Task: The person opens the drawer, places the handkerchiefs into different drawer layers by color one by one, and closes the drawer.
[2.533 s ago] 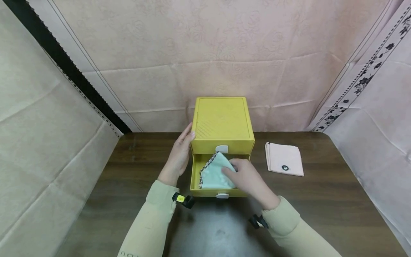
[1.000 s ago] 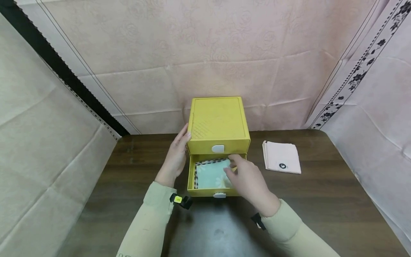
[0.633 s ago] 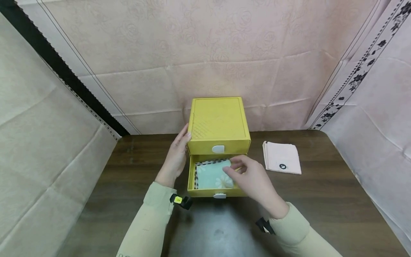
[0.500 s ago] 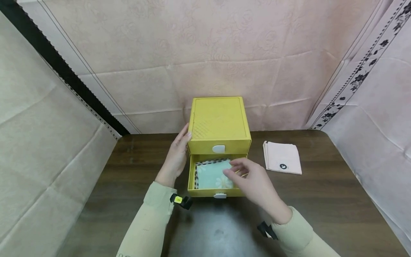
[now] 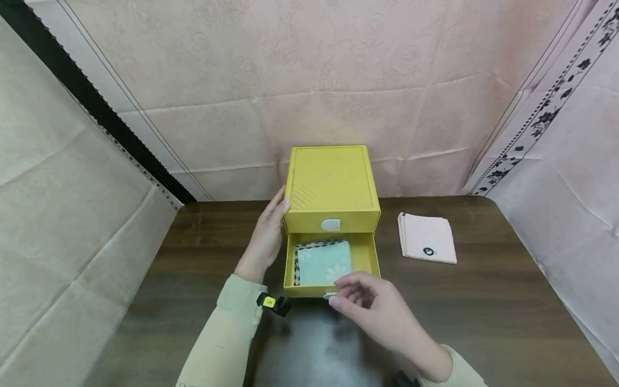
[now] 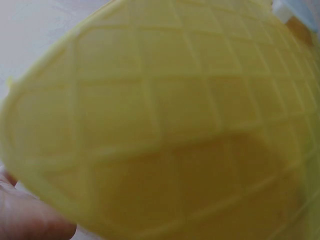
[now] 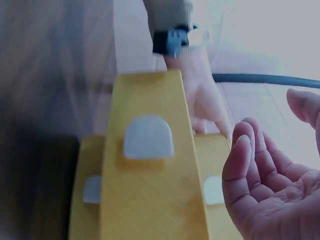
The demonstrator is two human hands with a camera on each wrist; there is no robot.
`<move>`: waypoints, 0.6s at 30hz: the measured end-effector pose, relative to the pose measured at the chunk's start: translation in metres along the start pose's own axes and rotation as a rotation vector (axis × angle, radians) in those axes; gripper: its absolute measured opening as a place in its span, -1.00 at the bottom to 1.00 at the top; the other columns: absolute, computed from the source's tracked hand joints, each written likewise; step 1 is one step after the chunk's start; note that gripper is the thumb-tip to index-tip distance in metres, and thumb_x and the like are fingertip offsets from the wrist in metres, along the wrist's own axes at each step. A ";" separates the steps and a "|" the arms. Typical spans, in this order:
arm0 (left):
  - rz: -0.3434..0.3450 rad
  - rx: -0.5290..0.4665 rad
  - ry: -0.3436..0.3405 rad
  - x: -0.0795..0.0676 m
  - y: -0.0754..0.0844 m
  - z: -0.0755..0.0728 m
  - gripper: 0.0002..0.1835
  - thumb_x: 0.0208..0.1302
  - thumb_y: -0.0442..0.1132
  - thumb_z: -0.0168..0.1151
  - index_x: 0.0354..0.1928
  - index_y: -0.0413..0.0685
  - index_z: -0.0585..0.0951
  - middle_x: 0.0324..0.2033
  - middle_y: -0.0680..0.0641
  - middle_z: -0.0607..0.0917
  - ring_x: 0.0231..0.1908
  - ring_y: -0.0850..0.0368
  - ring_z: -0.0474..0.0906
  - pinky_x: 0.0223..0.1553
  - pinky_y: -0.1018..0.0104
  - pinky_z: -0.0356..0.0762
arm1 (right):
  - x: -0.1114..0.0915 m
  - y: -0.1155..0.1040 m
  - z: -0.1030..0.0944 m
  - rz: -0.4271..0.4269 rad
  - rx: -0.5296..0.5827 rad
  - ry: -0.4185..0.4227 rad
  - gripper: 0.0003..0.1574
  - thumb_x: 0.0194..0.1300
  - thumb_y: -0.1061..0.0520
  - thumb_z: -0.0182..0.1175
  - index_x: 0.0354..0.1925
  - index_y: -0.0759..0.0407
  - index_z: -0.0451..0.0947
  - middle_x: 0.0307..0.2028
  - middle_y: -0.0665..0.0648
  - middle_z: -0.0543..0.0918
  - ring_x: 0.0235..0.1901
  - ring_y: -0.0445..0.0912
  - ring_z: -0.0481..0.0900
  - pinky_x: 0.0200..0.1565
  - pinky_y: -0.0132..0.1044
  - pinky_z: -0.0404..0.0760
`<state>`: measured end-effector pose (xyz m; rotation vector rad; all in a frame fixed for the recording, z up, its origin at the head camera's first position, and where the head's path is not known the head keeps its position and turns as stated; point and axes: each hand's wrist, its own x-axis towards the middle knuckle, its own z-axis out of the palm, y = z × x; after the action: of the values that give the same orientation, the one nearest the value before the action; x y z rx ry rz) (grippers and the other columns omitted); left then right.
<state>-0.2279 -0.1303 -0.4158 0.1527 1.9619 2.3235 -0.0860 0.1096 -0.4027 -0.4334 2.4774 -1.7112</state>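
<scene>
A yellow drawer box stands at the back of the table, with a lower drawer pulled out. Inside it lies a folded mint-green handkerchief with a checked edge and a pale flower. My left hand rests along the box's left side; in the left wrist view a finger shows beside the yellow lattice wall. Just at the drawer's front, my right hand overlaps the white handle in the head view. Its fingers are loosely bent, the thumb apart, with nothing held.
Right of the box lies a folded white cloth with a small dark round mark. Pale patterned cloth hangs behind the wooden table and at both sides. White handles mark the other drawers.
My right hand has let go of the handkerchief, which now lies flat in the drawer. The hand has drawn back toward the drawer's front. My left hand stays at the box's side.
</scene>
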 end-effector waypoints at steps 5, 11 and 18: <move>0.015 -0.004 -0.007 0.000 0.000 -0.001 -0.40 0.34 0.26 0.06 0.40 0.60 0.20 0.39 0.26 0.21 0.42 0.22 -0.06 0.39 -0.07 -0.19 | -0.011 0.008 0.009 0.066 0.019 -0.078 -0.64 0.18 -0.23 0.33 -0.16 -0.07 0.64 -0.36 -0.11 0.67 -0.33 -0.14 0.61 -0.27 -0.28 0.60; 0.018 -0.006 -0.011 0.000 -0.001 -0.001 -0.40 0.36 0.24 0.05 0.41 0.58 0.20 0.38 0.25 0.22 0.41 0.22 -0.05 0.39 -0.07 -0.20 | -0.014 0.028 0.018 0.097 0.004 -0.115 -0.67 0.22 -0.23 0.30 -0.23 -0.04 0.65 -0.40 -0.10 0.67 -0.41 -0.15 0.60 -0.34 -0.30 0.59; 0.023 -0.006 -0.009 0.001 -0.002 -0.001 -0.42 0.37 0.23 0.04 0.40 0.58 0.21 0.39 0.27 0.20 0.42 0.24 -0.06 0.39 -0.06 -0.18 | -0.010 0.049 0.023 0.140 -0.050 -0.083 -0.63 0.27 -0.29 0.20 -0.28 -0.08 0.68 -0.48 -0.10 0.65 -0.55 -0.16 0.56 -0.47 -0.29 0.54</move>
<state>-0.2290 -0.1308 -0.4182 0.1855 1.9597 2.3381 -0.0792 0.1078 -0.4570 -0.3199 2.4338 -1.5494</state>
